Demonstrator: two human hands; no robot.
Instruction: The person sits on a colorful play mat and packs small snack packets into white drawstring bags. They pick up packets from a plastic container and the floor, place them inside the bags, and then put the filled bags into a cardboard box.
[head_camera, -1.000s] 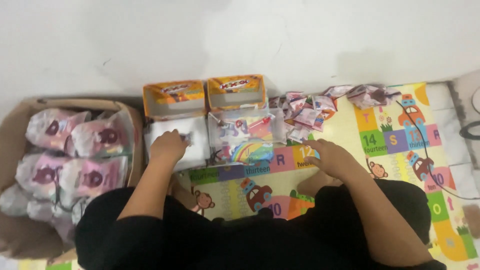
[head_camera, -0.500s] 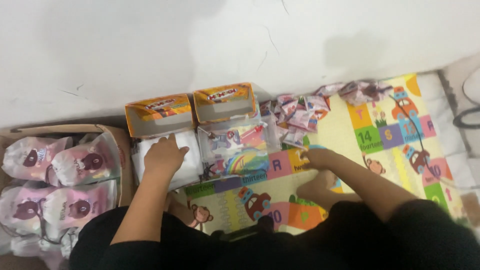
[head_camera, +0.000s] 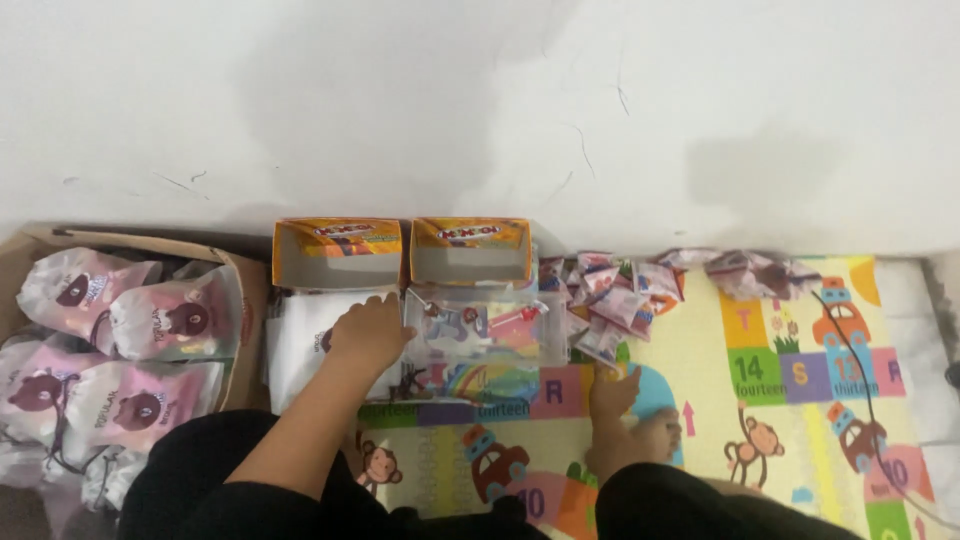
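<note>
- Head view, far left: a brown cardboard box (head_camera: 245, 300) sits on the floor, filled with pale pink and white pouches (head_camera: 175, 320) that each carry a dark round bear-like face; the pouches lie tilted, most with their long sides running roughly left to right.
- Just right of the box lies a stack of white flat bags (head_camera: 300, 345), its long axis running away from the person toward the wall.
- The left hand (head_camera: 368, 335) rests palm down on the right part of that stack, fingers loosely spread and pointing up and right toward the wall; it pinches nothing that can be seen. The bare forearm slants down and left to a black sleeve.
- Above the stack, against the white wall, two open orange cartons (head_camera: 338, 252) stand side by side, openings facing the camera, their long sides parallel to the wall.
- Below the right carton lies a clear plastic bag (head_camera: 490, 330) with small colourful pieces inside, long axis left to right, its left edge just beside the left hand.
- Further right, small pink and white sachets (head_camera: 625, 300) lie heaped along the wall.
- The right hand (head_camera: 615, 392) sits on the colourful play mat (head_camera: 800, 370), fingers pointing up toward the sachets, near a bare foot (head_camera: 640, 445); whether it grips anything I cannot tell.
</note>
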